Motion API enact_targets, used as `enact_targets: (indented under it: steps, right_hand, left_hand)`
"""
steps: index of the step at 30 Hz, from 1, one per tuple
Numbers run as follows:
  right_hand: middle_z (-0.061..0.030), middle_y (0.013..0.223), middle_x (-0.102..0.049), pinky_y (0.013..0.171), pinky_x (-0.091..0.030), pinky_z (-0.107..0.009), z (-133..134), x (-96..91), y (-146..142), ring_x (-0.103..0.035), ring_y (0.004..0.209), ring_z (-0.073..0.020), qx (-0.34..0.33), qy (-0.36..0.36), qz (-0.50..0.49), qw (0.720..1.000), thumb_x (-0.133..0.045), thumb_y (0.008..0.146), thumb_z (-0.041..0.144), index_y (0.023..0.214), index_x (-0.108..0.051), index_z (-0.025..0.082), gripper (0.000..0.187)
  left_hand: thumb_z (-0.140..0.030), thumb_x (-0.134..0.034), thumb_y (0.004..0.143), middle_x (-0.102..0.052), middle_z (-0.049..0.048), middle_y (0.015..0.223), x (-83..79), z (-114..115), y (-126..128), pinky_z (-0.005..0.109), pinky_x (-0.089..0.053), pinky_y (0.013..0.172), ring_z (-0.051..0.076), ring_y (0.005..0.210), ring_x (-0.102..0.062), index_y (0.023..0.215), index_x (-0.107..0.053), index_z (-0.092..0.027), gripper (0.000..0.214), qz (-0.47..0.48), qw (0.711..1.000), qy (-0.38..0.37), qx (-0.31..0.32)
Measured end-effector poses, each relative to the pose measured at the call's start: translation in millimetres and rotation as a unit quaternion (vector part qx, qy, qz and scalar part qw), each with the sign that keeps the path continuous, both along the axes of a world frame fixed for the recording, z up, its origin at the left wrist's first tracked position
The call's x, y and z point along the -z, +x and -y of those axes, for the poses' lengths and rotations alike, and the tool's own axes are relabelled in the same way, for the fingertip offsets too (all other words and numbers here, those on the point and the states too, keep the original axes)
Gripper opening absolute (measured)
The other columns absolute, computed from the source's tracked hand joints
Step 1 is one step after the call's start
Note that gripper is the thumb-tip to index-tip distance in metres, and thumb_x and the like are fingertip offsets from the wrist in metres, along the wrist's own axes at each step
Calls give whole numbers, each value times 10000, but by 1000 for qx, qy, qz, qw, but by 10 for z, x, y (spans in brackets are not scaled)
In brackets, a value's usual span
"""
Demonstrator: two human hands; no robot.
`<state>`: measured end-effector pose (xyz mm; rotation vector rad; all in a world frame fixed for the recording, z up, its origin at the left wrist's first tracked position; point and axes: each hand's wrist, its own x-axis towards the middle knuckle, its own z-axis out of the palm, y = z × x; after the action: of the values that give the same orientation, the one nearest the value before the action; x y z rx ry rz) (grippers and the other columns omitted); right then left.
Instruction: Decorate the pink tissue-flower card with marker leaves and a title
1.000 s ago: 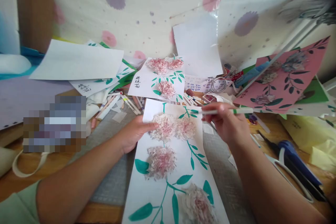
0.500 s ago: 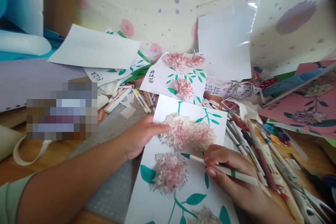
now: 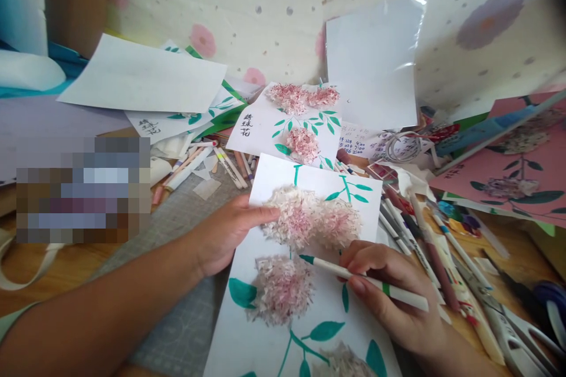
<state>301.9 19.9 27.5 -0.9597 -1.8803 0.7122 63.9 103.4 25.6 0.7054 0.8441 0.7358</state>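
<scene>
A long white sheet [image 3: 274, 341] with pink shredded-paper flowers [image 3: 309, 221] and painted green stems and leaves lies before me on a grey cutting mat [image 3: 186, 306]. My left hand [image 3: 223, 230] rests on the sheet's left edge, fingers flat and pointing at the top flower cluster. My right hand [image 3: 389, 294] grips a white marker with a green tip [image 3: 354, 274]. Its tip sits just right of the middle flower [image 3: 280, 288], below the top cluster.
A smaller flower card [image 3: 287, 126] with black characters lies beyond. Several pens [image 3: 415, 230] and markers [image 3: 221, 162] are scattered around. A pink flower card [image 3: 522, 171] is at the right, white paper sheets [image 3: 141, 76] at the left, scissors [image 3: 526, 318] at the right edge.
My right hand came down from the sheet's upper right to its middle, bringing the marker tip beside the middle flower. The view shifted right and nearer. My left hand stayed on the sheet.
</scene>
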Motion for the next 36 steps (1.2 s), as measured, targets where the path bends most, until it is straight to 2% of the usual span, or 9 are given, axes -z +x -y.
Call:
enact_targets:
  steps: [10, 13, 15, 17, 19, 22, 25, 30, 36]
  right_hand:
    - [11, 639, -549, 509, -362, -289, 53, 79, 92, -494, 562, -154, 45, -26, -78, 996, -549, 926, 153, 800, -540, 244, 156]
    - [10, 630, -558, 518, -357, -297, 46, 119, 94, -496, 570, -159, 50, -31, -108, 992, -570, 926, 165, 788, -554, 242, 158]
    - [9, 626, -566, 515, -349, -302, 42, 158, 98, -491, 567, -164, 61, -40, -153, 985, -591, 926, 194, 782, -566, 245, 155]
    - [14, 606, -558, 508, -342, -307, 34, 193, 99, -481, 551, -167, 78, -54, -206, 974, -610, 925, 236, 781, -578, 252, 149]
    - [21, 576, -532, 502, -337, -312, 16, 213, 99, -467, 527, -167, 107, -65, -246, 961, -628, 917, 285, 762, -576, 257, 167]
    - [28, 524, -475, 491, -328, -322, -19, 215, 102, -442, 491, -167, 152, -70, -256, 952, -645, 896, 368, 697, -540, 262, 249]
    - [33, 494, -433, 470, -317, -326, -42, 209, 110, -426, 463, -164, 161, -79, -236, 955, -638, 890, 432, 667, -512, 268, 304]
    - [24, 500, -430, 442, -321, -327, -32, 215, 113, -419, 456, -163, 184, -88, -193, 960, -627, 875, 502, 653, -507, 271, 342]
    - [42, 505, -448, 453, -322, -311, -3, 168, 99, -412, 457, -150, 92, -117, -245, 958, -671, 866, 396, 658, -520, 260, 291]
  left_hand:
    - [-359, -874, 565, -741, 83, 818, -22, -19, 6, 350, -542, 655, 317, 814, -703, 984, -710, -164, 490, -59, 998, 21, 1]
    - [-373, -806, 661, -711, 77, 1062, 18, -36, -18, 348, -527, 721, 319, 971, -669, 1195, -609, -217, 590, -133, 983, 117, -36]
    - [-342, -714, 764, -622, 89, 1225, 26, -33, -55, 366, -509, 801, 291, 1030, -622, 1265, -538, -227, 543, -264, 906, 313, -108]
    - [-272, -627, 837, -557, 99, 1263, 5, -2, -91, 406, -460, 920, 280, 1092, -559, 1242, -538, -219, 418, -364, 755, 519, -166]
    - [-215, -576, 871, -602, 67, 1153, -30, 58, -99, 393, -421, 971, 259, 1089, -547, 1143, -602, -241, 275, -374, 662, 635, -139]
    - [-207, -536, 925, -685, 38, 1065, -51, 165, -42, 346, -426, 946, 234, 1040, -582, 1069, -672, -244, 201, -332, 627, 699, 91]
    - [-276, -556, 954, -660, 56, 1262, -22, 238, 49, 402, -324, 1048, 278, 1166, -528, 1195, -644, -209, 266, -339, 568, 700, 270]
    - [-476, -627, 908, -653, 57, 1283, -15, 285, 111, 543, 41, 1126, 365, 1281, -437, 1305, -566, -264, 454, -364, 549, 685, 312]
    - [-265, -635, 869, -700, 44, 1096, -40, 288, 103, 471, -159, 1079, 275, 1062, -573, 1079, -653, -230, 214, -364, 539, 696, 304]
